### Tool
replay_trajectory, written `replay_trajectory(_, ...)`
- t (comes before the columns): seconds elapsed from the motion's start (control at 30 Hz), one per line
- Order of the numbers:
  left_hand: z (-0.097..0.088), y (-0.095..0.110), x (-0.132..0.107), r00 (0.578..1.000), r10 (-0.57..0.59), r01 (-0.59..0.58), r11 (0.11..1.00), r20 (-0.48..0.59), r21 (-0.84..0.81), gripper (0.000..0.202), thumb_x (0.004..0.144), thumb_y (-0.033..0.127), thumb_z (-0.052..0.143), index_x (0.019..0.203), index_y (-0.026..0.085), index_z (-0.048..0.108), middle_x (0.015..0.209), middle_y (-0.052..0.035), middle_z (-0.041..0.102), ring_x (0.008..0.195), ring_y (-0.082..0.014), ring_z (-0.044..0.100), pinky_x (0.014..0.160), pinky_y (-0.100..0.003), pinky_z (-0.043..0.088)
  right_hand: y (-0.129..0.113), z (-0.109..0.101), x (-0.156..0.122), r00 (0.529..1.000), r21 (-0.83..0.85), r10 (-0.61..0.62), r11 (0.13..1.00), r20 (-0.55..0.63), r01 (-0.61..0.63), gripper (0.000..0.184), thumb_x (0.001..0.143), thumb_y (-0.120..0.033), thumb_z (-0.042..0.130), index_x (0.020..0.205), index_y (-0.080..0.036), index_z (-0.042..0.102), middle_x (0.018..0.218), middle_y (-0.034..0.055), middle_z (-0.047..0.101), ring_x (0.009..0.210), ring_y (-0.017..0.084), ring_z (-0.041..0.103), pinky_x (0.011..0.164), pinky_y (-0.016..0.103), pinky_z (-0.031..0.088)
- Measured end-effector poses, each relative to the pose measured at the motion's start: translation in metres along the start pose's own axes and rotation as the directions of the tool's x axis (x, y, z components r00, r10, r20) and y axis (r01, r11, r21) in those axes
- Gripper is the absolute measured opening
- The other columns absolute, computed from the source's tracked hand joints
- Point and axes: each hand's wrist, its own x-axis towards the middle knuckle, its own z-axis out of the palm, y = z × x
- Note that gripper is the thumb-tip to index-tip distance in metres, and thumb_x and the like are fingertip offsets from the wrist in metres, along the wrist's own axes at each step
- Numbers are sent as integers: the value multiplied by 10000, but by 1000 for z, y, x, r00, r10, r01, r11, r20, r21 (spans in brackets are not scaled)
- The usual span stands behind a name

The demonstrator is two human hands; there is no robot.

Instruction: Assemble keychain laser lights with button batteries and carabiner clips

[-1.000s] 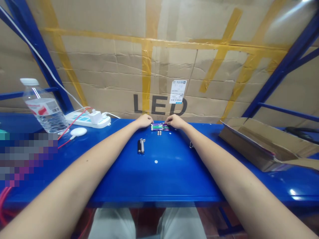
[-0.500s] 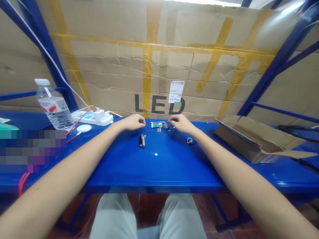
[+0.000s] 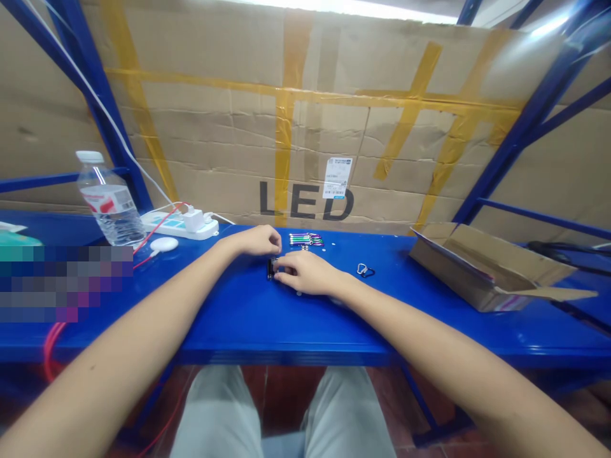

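My left hand hovers low over the blue table's far side, its fingers curled together; what they hold, if anything, I cannot make out. Closer to me, my right hand reaches in from the right, thumb and index finger apart at a pair of small cylinders. The black cylinder shows beside the fingertips; the silver one is mostly hidden by them. Behind the right hand lie several slim, shiny coloured rods in a row. Small round pieces in front of them are partly covered by this hand.
Two small carabiners, one silver and one black, lie right of centre. An open cardboard box stands at the right. On the left are a water bottle, a power strip, a white charging puck and red cable.
My right hand has moved left and toward me, from beside the coloured rods to the two small cylinders. My left hand stays nearly in place, fingers still curled.
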Motion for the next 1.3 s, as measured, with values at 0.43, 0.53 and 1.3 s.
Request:
replay_trajectory(0.43,5,12,1,996,-24,22,999,91,25,128,659,235,661,740,190,750,712,-18,719,664,-165,595,632,-264,399,9,-21,-5,955,-58,262,965,137,-257,29,807,-201,600,782,-187,595,773,29,664,647,141,544,550,253,319)
replay_trajectory(0.53,10,21,3,994,10,-12,1000,106,14,164,698,261,665,803,174,757,774,-25,732,699,-163,606,637,-257,410,18,-37,-11,871,-89,373,927,319,-365,91,743,-226,625,812,-196,576,787,28,672,654,154,568,540,248,352)
replay_trajectory(1.3,44,24,28,963,270,-235,872,-23,430,556,746,7,447,1200,195,707,1337,-88,648,1233,-256,562,1041,-384,412,80,-59,-25,863,286,504,831,-28,-477,102,714,-143,592,739,-184,502,712,43,666,573,128,577,496,239,434)
